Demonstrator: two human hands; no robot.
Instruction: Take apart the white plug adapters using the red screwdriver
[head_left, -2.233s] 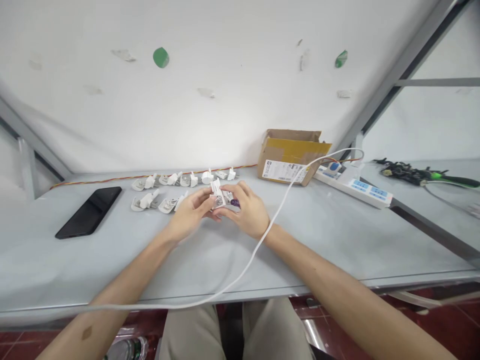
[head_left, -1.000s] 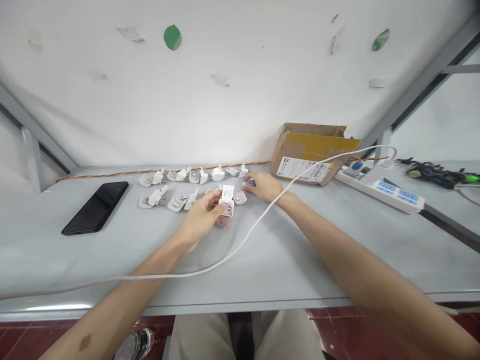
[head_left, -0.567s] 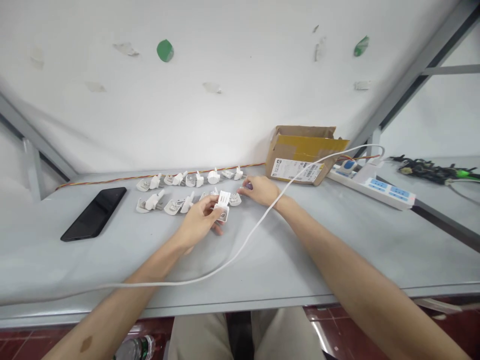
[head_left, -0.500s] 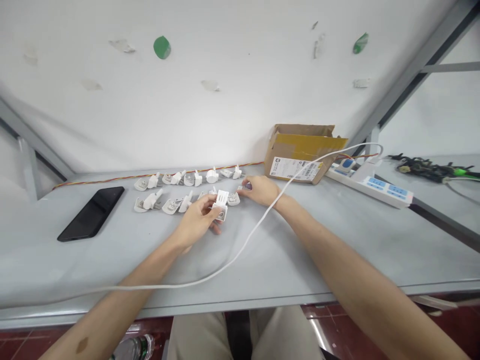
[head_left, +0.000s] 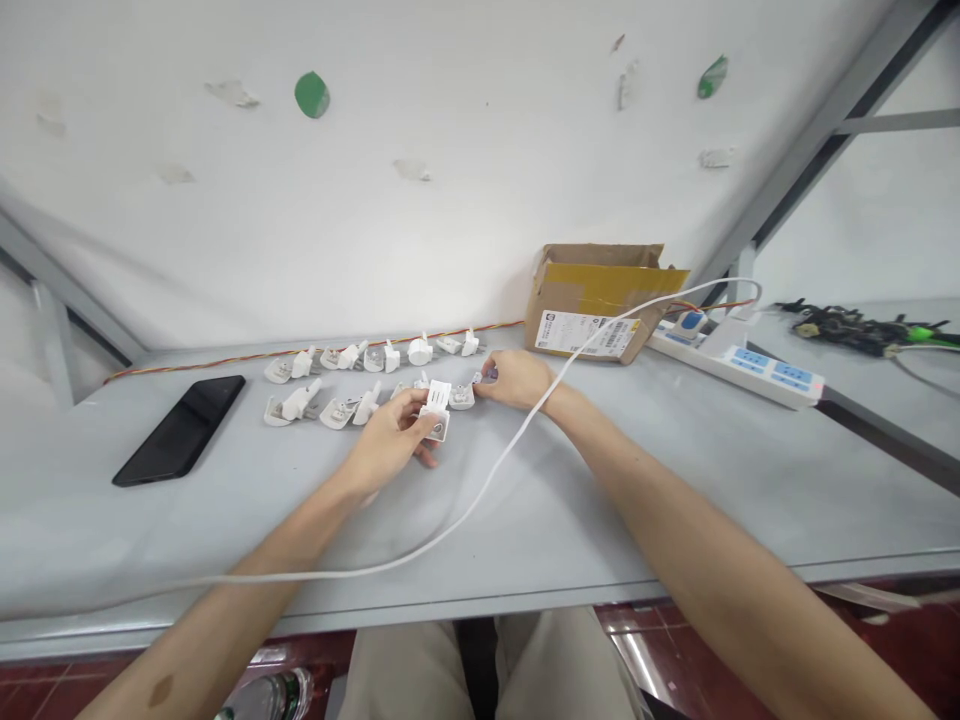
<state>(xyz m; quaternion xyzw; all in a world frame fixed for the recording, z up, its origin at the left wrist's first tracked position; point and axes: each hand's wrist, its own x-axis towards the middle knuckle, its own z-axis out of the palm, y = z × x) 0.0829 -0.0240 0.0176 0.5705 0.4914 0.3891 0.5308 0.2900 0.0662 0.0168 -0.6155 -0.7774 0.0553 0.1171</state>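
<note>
My left hand (head_left: 394,435) grips a white plug adapter (head_left: 435,415), its slotted face pointing up and its open square end towards me. My right hand (head_left: 517,378) is pinched around a small pale plug (head_left: 478,378), mostly hidden by the fingers, at the right end of the front row. Just left of those fingertips lies a white plug cover (head_left: 462,398) with its inner side up. Further white plugs (head_left: 300,400) and covers (head_left: 277,412) lie in two rows beyond and left of my left hand, some partly hidden behind it.
A black phone (head_left: 180,430) lies on the left of the grey table (head_left: 300,530). At the back right stand an open cardboard box (head_left: 600,290) and a power strip (head_left: 742,370). A white cable (head_left: 480,500) crosses above my forearms; a twisted wire (head_left: 202,359) runs along the wall.
The whole view has shifted slightly, with everything appearing a little further left. Both hands keep their holds and hardly move relative to the table.
</note>
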